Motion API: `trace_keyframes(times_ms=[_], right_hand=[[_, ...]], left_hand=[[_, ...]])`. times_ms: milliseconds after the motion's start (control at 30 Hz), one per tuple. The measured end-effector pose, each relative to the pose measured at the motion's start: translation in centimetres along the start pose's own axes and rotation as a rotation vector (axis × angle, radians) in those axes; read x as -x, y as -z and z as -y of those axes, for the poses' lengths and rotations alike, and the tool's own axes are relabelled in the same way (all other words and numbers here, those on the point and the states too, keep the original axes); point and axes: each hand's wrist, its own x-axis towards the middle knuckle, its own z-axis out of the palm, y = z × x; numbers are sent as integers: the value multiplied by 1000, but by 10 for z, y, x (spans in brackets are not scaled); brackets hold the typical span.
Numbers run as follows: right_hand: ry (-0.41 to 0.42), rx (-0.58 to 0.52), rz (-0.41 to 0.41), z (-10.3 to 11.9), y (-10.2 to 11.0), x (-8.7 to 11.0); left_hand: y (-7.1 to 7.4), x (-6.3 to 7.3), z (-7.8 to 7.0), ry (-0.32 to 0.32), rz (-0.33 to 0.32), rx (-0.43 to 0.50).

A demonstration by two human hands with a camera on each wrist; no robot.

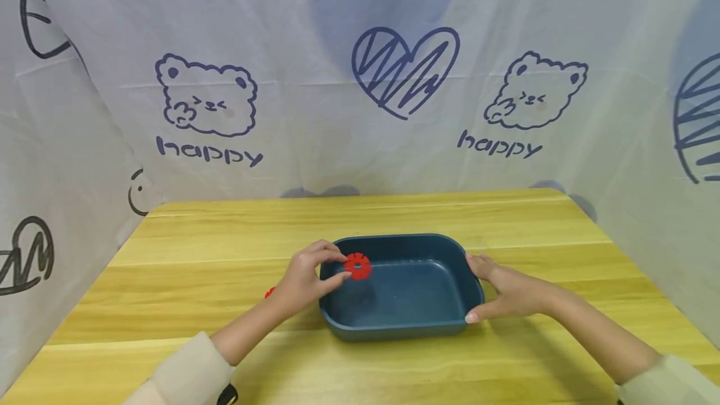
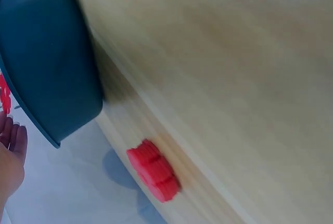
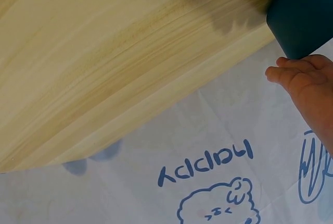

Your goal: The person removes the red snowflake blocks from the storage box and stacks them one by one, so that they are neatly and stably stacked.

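Note:
My left hand (image 1: 306, 272) pinches a red notched disc (image 1: 357, 266) between thumb and fingertips, over the left end of a dark blue rectangular basin (image 1: 402, 295). In the left wrist view, the hand (image 2: 10, 156) and the disc's edge (image 2: 4, 95) show at the left border. My right hand (image 1: 503, 286) grips the basin's right end, thumb at the front corner and fingers farther back along the rim. The right wrist view shows that hand (image 3: 307, 81) at the basin's rim (image 3: 294, 57). Apart from the one held disc, the basin's visible floor is bare.
A short stack of red notched discs (image 2: 153, 171) lies on the wooden table left of the basin; in the head view the left forearm mostly hides these red discs (image 1: 270, 292). A printed cloth (image 1: 315, 136) hangs behind the table and at both sides.

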Motion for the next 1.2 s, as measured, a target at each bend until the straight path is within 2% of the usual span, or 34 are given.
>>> trace_keyframes(times_ms=[367,667,900,1200], right_hand=[[11,8,-7,-1,-1,0],[1,14,-6,0,-1,-1],[-9,9,4,-2,-1,-2],[-6,11,-8,-3,-2,-2]], left_hand=[[16,24,17,49,-48,-61],[33,39,30,35,-90,-88],[41,47,33,78,-105,-111],[50,61,33,204,-111,-118]])
